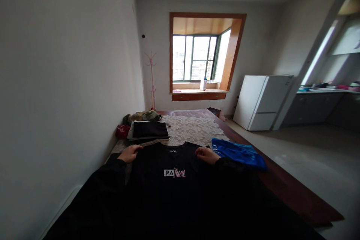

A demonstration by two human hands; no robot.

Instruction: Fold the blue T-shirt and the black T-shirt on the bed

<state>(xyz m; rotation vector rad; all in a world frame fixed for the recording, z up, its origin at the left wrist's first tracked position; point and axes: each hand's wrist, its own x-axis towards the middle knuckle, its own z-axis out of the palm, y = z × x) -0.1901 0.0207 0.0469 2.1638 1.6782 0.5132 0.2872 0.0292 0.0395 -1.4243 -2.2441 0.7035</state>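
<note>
A black T-shirt (171,183) with a small white and pink print on the chest lies spread flat in front of me on a wooden platform covered by a lace cloth (191,129). My left hand (129,153) rests on the shirt's left shoulder, fingers curled onto the fabric. My right hand (206,155) rests on its right shoulder, close to the collar. Both arms are in dark sleeves. Whether the fingers pinch the cloth or only press on it I cannot tell.
A blue garment (239,153) lies just right of my right hand. Folded dark clothes (150,130) and a heap of others (146,116) sit behind the shirt by the left wall. A white fridge (261,101) stands at right, a pink coat stand (152,82) by the window.
</note>
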